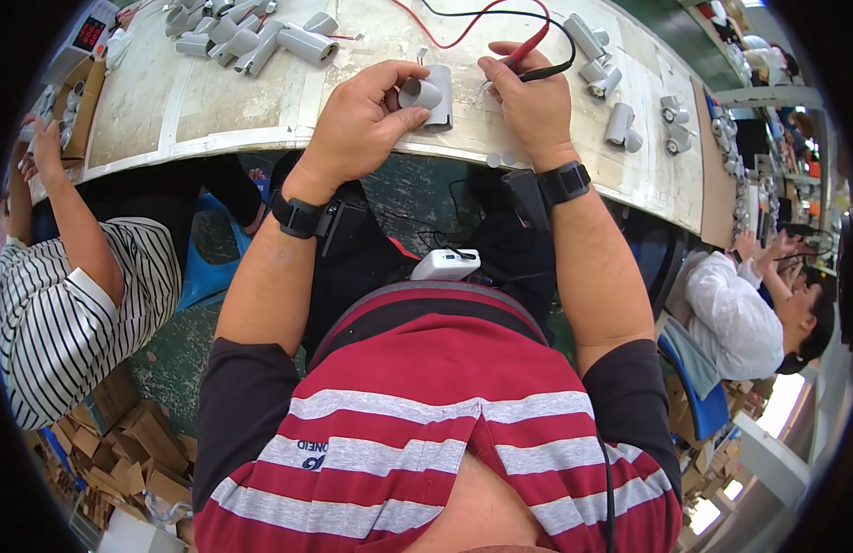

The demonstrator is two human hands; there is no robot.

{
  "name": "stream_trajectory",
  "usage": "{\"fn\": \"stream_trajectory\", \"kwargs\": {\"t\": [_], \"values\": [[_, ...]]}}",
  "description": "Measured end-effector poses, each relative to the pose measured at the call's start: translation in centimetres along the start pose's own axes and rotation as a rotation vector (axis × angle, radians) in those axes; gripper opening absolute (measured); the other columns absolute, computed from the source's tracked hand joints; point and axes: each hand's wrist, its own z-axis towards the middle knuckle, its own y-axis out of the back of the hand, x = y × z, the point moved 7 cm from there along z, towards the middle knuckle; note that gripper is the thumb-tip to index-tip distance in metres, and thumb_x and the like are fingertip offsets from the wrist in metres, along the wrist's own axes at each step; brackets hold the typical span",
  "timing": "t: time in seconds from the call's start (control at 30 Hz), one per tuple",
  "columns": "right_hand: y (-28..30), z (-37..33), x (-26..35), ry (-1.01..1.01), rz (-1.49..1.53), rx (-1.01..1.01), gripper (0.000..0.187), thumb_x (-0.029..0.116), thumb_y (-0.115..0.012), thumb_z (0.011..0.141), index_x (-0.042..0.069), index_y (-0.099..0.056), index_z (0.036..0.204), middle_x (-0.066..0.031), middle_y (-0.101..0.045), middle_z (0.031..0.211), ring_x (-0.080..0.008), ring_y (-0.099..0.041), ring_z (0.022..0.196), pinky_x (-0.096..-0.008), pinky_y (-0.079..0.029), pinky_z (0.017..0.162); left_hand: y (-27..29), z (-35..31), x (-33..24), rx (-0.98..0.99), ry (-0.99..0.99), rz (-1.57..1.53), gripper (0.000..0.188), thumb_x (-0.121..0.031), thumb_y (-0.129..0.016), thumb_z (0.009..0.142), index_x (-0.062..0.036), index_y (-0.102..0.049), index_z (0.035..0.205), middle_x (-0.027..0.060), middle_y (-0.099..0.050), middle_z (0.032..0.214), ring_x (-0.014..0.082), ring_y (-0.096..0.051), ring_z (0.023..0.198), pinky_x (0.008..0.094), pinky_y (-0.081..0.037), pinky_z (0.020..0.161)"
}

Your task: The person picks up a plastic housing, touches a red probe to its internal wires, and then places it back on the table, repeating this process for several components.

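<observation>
**Grey camera housing held at the tabletop edge, probes in the other hand**

Grey camera housing (428, 95), a small cylindrical part on an upright base, sits in the grasp of the left hand (362, 124); its fingers (400, 74) curl around the rounded barrel and press the piece down on the tabletop (223, 97) near the front edge. Just beside it, the right hand (529, 101) is clenched around two test probes, a red probe (533, 43) and a black probe (548, 70), their tips pointing toward the housing. Red and black leads (463, 28) loop away from the probes across the worn, pale surface.

Both wrists carry black straps (297, 216) with small dark boxes attached. A white device (447, 264) rests against the person's red-and-grey striped shirt (426, 405).

Farther out, a cluster of similar grey housings (260, 32) lies at the far left of the tabletop, and several more (611, 92) stand scattered on the right. A person in a black-and-white striped shirt (58, 313) sits at the left, and another in white (735, 313) at the right. Flattened cardboard pieces (122, 452) litter the floor at lower left.
</observation>
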Motion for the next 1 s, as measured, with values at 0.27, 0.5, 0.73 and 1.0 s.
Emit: {"fn": "stream_trajectory", "kwargs": {"t": [0.27,0.5,0.73,1.0], "values": [[0.0,0.1,0.1,0.025,0.015,-0.045,0.033,0.020,-0.080,0.092,0.001,-0.072,0.118,-0.0021,-0.071,0.082,-0.0076,-0.063,0.069,-0.0220,-0.051,0.063,0.5,-0.2,0.4,0.074,-0.019,-0.345,0.038,-0.008,-0.073,0.094,-0.0060,-0.068,0.132,0.0036,-0.070,0.106,0.0108,-0.064,0.093,0.0258,-0.053,0.086],[-0.2,0.0,0.3,0.033,-0.010,-0.061,0.029,0.018,-0.079,0.093,0.000,-0.072,0.114,-0.0033,-0.072,0.082,-0.0084,-0.064,0.068,-0.0214,-0.051,0.063,1.0,0.0,0.5,0.098,-0.030,-0.294,0.038,-0.008,-0.072,0.096,-0.0057,-0.068,0.134,0.0054,-0.071,0.114,0.0118,-0.064,0.102,0.0257,-0.052,0.092],[-0.6,0.0,1.9,-0.056,0.280,-0.072,0.022,0.017,-0.079,0.093,0.000,-0.072,0.105,-0.0058,-0.074,0.083,-0.0108,-0.067,0.069,-0.0229,-0.053,0.062,0.7,-0.1,0.2,0.134,-0.035,-0.271,0.037,-0.010,-0.070,0.098,-0.0030,-0.067,0.134,0.0052,-0.071,0.112,0.0115,-0.064,0.099,0.0260,-0.052,0.090],[-3.7,0.0,3.0,-0.036,0.361,0.034,0.018,0.016,-0.078,0.094,0.000,-0.072,0.101,-0.0067,-0.074,0.083,-0.0108,-0.068,0.069,-0.0230,-0.053,0.060,0.8,0.4,1.0,0.137,0.118,-0.371,0.033,-0.016,-0.067,0.102,-0.0023,-0.069,0.131,-0.0002,-0.072,0.100,0.0062,-0.062,0.086,0.0216,-0.051,0.077]]}}
